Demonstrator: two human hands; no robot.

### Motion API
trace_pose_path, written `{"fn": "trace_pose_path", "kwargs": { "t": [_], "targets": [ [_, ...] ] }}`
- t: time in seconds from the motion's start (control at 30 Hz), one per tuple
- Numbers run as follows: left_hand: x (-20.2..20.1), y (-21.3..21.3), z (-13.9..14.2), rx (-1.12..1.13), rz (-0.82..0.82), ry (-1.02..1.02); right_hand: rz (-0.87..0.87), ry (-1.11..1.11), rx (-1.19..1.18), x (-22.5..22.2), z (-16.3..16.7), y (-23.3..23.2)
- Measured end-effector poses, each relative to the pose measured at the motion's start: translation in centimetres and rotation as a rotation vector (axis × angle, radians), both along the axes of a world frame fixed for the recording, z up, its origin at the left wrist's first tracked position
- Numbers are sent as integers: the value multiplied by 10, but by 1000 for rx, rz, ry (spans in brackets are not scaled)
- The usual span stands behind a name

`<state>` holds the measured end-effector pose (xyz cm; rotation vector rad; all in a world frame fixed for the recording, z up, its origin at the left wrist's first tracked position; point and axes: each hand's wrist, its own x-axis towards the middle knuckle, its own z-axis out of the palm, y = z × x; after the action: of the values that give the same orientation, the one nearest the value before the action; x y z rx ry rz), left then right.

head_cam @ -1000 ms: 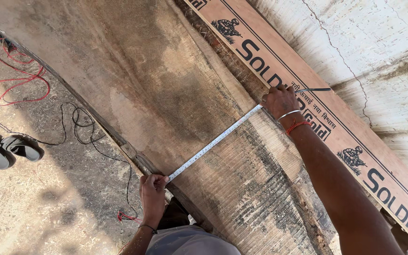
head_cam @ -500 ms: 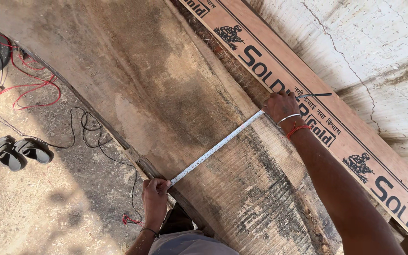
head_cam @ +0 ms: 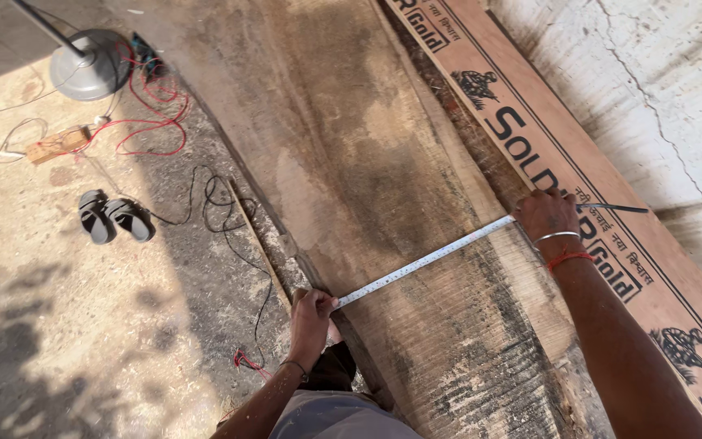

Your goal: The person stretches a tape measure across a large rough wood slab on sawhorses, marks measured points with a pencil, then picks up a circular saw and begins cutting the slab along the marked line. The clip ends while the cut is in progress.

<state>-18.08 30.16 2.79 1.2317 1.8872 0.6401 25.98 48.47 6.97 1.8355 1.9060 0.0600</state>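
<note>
A wide rough wooden slab [head_cam: 367, 162] lies slanted across the view. A white measuring tape [head_cam: 424, 262] is stretched flat across its width. My left hand [head_cam: 310, 313] pinches the tape's near end at the slab's left edge. My right hand [head_cam: 548, 215] holds the far end down at the slab's right edge, beside a dark pencil [head_cam: 615, 208] that pokes out past the fingers. A bangle and a red thread sit on that wrist.
A long printed plywood board [head_cam: 611, 236] lies along the slab's right side, against a cracked white wall [head_cam: 676, 106]. On the concrete floor at left are a pair of dark sandals [head_cam: 113, 216], red and black cables [head_cam: 152, 114], a round fan base [head_cam: 87, 65] and a small wood block [head_cam: 57, 145].
The view has shifted, so the fan base and cables show more fully at top left. Both hands keep the tape stretched across the slab in the same place.
</note>
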Motion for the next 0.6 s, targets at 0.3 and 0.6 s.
{"fn": "trace_pose_path", "kwargs": {
  "t": [0.3, 0.6],
  "targets": [
    [-19, -38, -8, 103, 71, 5, 170, 49, 212, -4, 10, -32],
    [-117, 78, 0, 183, -7, 1, 224, 250, 411, -50, 20, 38]
  ]
}}
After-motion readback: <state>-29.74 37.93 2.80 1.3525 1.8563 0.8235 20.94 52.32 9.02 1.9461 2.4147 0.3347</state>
